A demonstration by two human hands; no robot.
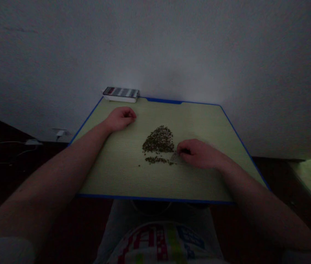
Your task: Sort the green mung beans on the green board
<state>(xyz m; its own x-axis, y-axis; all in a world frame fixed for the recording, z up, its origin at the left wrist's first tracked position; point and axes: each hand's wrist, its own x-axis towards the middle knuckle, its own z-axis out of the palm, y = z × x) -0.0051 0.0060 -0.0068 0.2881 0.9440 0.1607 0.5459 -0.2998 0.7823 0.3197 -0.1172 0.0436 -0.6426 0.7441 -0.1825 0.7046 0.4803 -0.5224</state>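
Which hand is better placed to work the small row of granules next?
Right, I'd judge: the right hand is beside the small row, seemingly pinching a thin clear piece, while the left hand is farther off, near the white box.

A pale, faintly textured wall (pixel 172 47) stands behind a yellowish bench (pixel 199 121) edged in blue. The light is dim; the floor (pixel 64 227) looks dark reddish, perhaps wood. A white plug (pixel 59 134) sits low on the left.
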